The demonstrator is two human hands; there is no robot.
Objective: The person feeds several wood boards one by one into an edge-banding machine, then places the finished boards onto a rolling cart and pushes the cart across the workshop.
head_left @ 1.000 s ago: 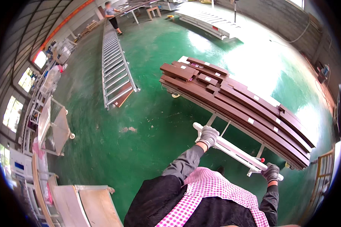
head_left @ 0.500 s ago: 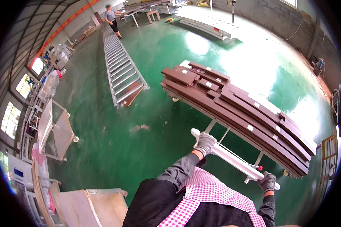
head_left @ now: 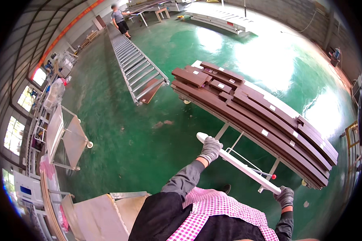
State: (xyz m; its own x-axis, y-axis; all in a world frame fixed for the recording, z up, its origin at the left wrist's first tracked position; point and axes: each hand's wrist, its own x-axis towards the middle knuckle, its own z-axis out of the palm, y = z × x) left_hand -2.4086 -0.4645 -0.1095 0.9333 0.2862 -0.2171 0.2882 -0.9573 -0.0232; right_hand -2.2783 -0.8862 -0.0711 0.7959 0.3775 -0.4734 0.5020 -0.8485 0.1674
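A white push bar (head_left: 245, 168) crosses in front of me, joined by struts to a low trolley. Near the bar's left end, my left hand (head_left: 210, 149), in a grey striped glove, is wrapped round it. Gripping the right end is my gloved right hand (head_left: 284, 197). Beyond the bar, long brown boards (head_left: 253, 120) lie stacked on the trolley, several bearing small white labels. A lever with a red knob (head_left: 274, 176) stands out beside the bar, close to my right hand.
A long metal roller conveyor (head_left: 138, 66) runs away at the upper left, with a person (head_left: 120, 20) beside its far end. Left stands a wheeled panel cart (head_left: 72, 140); pale boards (head_left: 96, 217) lie at the lower left. A white machine table (head_left: 217, 19) is at the back.
The roller conveyor and left-hand carts have shifted rightward in view. My left hand and its bar end have moved slightly left and up; both hands keep their grip.
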